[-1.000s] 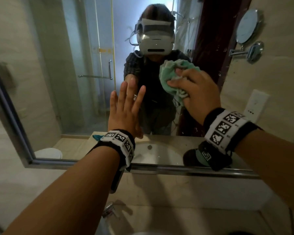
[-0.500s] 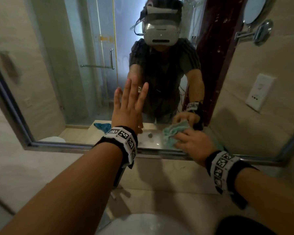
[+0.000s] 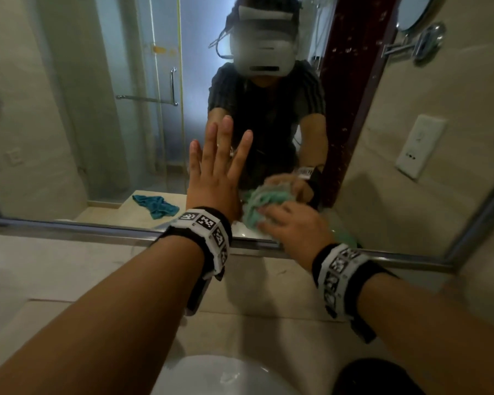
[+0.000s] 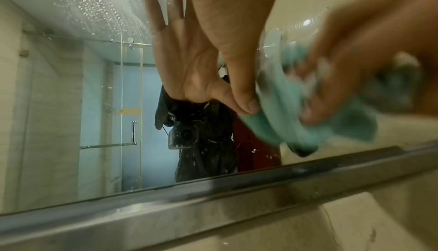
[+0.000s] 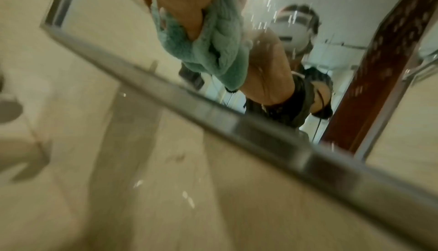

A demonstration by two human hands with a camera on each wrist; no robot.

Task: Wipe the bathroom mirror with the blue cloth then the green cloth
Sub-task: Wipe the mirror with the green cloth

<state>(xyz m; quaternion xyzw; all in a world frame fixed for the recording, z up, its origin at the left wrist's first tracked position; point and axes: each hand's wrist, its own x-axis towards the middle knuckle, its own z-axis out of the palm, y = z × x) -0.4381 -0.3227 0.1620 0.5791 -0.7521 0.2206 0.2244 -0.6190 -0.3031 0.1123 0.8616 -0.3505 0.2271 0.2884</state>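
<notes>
From the head view I see my left hand (image 3: pixel 216 178) flat on the mirror (image 3: pixel 83 109), fingers straight and spread, bracing me. My right hand (image 3: pixel 294 226) curls its fingers round the bunched green cloth (image 3: pixel 254 208) and presses it to the glass low down, just above the metal frame (image 3: pixel 97 229). The blue cloth (image 3: pixel 156 205) shows only as a reflection, lying crumpled on the counter, so I judge I'm on the second pass.

From the left wrist, the left hand's thumb (image 4: pixel 237 79) nearly meets the green cloth (image 4: pixel 279 112); the right hand is blurred with motion. Droplets (image 4: pixel 90 5) speckle the upper glass.

From the right wrist, the fingers (image 5: pixel 189 13) dig into the cloth's folds (image 5: pixel 213 56), right beside the frame (image 5: pixel 189 95).

To do this well I'd keep firm, even pressure, run overlapping strokes along the bottom edge, then work up toward those droplets, and lift the bracing palm last to wipe its print.
</notes>
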